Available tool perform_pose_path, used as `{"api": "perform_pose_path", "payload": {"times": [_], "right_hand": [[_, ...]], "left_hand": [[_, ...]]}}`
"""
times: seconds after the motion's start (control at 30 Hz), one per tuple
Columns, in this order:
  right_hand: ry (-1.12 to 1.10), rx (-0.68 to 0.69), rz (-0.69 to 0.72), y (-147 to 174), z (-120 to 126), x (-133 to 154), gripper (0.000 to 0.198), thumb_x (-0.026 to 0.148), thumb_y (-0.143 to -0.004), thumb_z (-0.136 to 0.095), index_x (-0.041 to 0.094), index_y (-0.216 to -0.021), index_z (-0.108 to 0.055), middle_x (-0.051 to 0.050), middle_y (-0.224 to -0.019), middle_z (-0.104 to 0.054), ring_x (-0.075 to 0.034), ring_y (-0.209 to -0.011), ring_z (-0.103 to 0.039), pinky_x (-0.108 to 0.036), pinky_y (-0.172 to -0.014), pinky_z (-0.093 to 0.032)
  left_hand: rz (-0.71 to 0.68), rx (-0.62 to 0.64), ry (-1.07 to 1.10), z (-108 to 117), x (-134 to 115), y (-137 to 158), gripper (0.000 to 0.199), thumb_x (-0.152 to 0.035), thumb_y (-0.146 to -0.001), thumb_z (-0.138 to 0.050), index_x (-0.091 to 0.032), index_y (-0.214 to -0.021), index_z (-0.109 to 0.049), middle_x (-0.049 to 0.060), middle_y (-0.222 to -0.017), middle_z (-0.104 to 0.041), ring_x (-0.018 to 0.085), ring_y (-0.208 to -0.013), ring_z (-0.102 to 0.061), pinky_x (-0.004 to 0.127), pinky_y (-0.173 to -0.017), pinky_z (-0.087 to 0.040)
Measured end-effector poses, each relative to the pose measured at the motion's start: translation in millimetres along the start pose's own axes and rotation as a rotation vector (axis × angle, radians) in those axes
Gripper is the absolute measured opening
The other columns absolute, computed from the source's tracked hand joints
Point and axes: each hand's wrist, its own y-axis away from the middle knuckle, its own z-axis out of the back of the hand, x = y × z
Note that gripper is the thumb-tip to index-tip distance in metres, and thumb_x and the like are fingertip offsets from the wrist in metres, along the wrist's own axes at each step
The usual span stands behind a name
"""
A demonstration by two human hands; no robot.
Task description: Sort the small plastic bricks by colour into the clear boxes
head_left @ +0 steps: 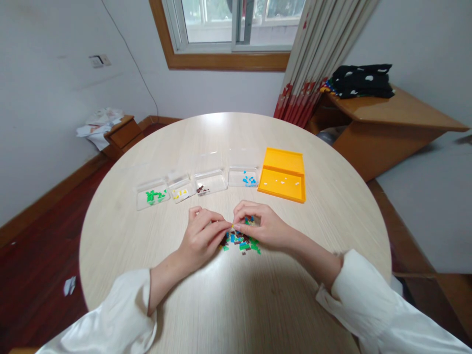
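Note:
Over a pile of small mixed building bricks, my left hand and my right hand meet fingertip to fingertip. Pinched between them is a tiny yellow brick, mostly hidden by the fingers. The fingers of both hands are closed. Brown, blue and green bricks lie loose in the pile, partly covered by the hands.
Beyond the hands, clear plastic boxes stand in a row: green bricks, yellow bricks, brown bricks and blue bricks lie inside. An open orange case with several white pieces stands at the right on the round table.

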Motion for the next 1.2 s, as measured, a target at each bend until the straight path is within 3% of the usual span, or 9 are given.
{"api": "perform_pose_path", "payload": {"times": [0.4, 0.6, 0.77, 0.97, 1.2], "right_hand": [[-0.005, 0.021, -0.01, -1, 0, -1, 0.024, 0.037, -0.085, -0.061, 0.016, -0.073, -0.064, -0.003, -0.08, -0.058, -0.012, -0.073, -0.054, -0.027, -0.068, -0.046], [-0.018, -0.036, -0.005, 0, 0, -3, 0.016, 0.029, -0.083, -0.061, 0.016, -0.073, -0.065, -0.003, -0.079, -0.057, -0.012, -0.073, -0.054, -0.026, -0.067, -0.045], [-0.02, -0.06, -0.003, 0, 0, -3, 0.011, 0.023, -0.081, -0.062, 0.016, -0.072, -0.065, -0.002, -0.079, -0.057, -0.011, -0.071, -0.053, -0.025, -0.066, -0.045], [-0.021, -0.061, -0.001, -1, -1, -3, 0.011, 0.022, -0.08, -0.061, 0.016, -0.071, -0.065, -0.003, -0.079, -0.057, -0.011, -0.071, -0.054, -0.025, -0.066, -0.045], [-0.02, -0.055, -0.01, -1, -1, -2, 0.012, 0.022, -0.08, -0.061, 0.016, -0.07, -0.065, -0.003, -0.078, -0.058, -0.012, -0.071, -0.054, -0.025, -0.065, -0.045]], "left_hand": [[0.02, 0.032, 0.003, 0, 0, 2, 0.009, -0.014, -0.087, -0.056, -0.019, -0.087, -0.064, 0.002, -0.076, -0.065, 0.013, -0.068, -0.056, 0.035, -0.073, -0.036], [0.026, 0.019, -0.031, 4, 3, -2, 0.01, -0.012, -0.087, -0.054, -0.019, -0.085, -0.062, 0.002, -0.077, -0.064, 0.013, -0.069, -0.057, 0.034, -0.073, -0.037], [0.127, -0.094, -0.094, 11, 15, -3, 0.008, -0.013, -0.084, -0.059, -0.02, -0.082, -0.063, 0.001, -0.076, -0.064, 0.015, -0.072, -0.058, 0.033, -0.073, -0.04], [0.346, -0.229, -0.1, 24, 36, -6, 0.008, -0.02, -0.082, -0.061, -0.02, -0.076, -0.065, 0.001, -0.075, -0.064, 0.016, -0.074, -0.059, 0.032, -0.071, -0.044], [0.514, -0.406, -0.118, 44, 69, -6, 0.007, -0.024, -0.077, -0.064, -0.018, -0.074, -0.066, 0.001, -0.076, -0.061, 0.013, -0.067, -0.055, 0.027, -0.067, -0.044]]}}
